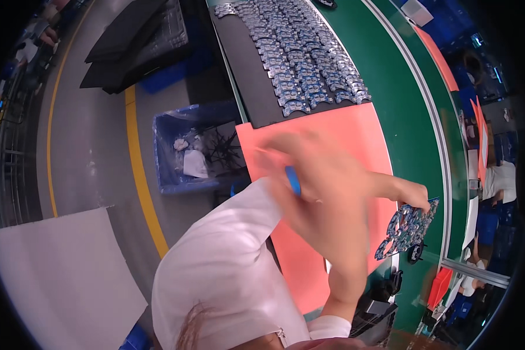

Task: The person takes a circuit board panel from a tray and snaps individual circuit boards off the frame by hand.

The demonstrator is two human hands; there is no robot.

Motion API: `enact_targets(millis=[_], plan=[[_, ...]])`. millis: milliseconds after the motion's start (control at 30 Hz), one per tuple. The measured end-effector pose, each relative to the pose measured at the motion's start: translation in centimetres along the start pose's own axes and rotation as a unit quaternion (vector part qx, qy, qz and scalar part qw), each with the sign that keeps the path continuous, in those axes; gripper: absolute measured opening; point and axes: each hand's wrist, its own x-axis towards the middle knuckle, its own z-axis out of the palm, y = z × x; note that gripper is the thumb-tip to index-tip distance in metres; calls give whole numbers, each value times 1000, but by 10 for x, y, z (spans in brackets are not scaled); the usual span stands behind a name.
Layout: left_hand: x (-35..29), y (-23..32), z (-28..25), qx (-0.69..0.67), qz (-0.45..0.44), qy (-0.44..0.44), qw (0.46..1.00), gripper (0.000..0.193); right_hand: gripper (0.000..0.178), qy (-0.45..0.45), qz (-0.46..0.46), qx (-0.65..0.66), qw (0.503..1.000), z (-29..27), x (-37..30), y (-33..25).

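My left arm, in a white sleeve with a blue band point(292, 181) at the wrist, reaches across to the right. My left hand point(415, 193) is closed on the upper edge of a circuit board panel point(407, 230), which has rounded cut-outs and hangs tilted past the right side of the salmon-coloured mat point(300, 256). In front of that forearm crosses my right hand point(326, 169), coming up from the lower edge. It is smeared by motion over the mat, so its fingers and anything in them are unclear.
Rows of small circuit boards point(300, 55) lie on a black mat point(242, 64) at the far end of the green table point(399, 52). Left of it stand a lined blue bin point(172, 184) and stacked black sheets point(122, 41). A white panel point(64, 274) is lower left. Other people work at right.
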Motion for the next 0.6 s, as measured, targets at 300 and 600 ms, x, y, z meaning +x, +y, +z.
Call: enact_targets(millis=[300,600], plan=[[9,-1,-27,54,40,74,995,24,41,94,31,-135,986,-25,-27,28],[-47,86,-56,-288,4,210,934,33,16,525,313,-204,764,-123,-242,28]])
